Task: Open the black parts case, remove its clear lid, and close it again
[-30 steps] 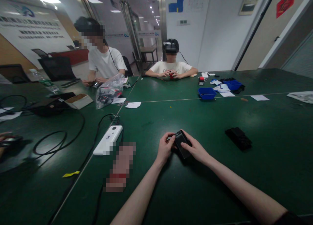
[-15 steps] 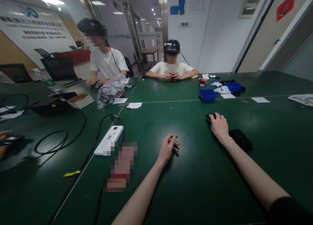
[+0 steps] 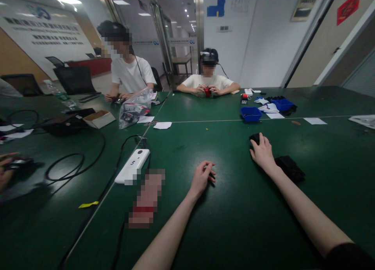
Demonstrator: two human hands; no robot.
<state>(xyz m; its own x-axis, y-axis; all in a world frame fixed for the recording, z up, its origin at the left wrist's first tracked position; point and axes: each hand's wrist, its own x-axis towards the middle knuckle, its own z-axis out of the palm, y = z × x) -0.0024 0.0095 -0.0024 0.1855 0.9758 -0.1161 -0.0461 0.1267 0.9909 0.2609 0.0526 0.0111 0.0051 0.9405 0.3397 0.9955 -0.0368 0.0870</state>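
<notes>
Small black object (image 3: 254, 137) sits on the green table (image 3: 222, 207) under your outstretched right hand (image 3: 263, 154), fingers closed over it, pinning it flat beside a black pouch (image 3: 290, 169); your left hand (image 3: 202, 177) rests relaxed, half-curled, empty.

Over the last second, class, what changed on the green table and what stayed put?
The right hand carried the small black box forward and rightward, setting it by the black pouch, fingers on it. The left hand let go and stayed put, as did the black pouch.
</notes>
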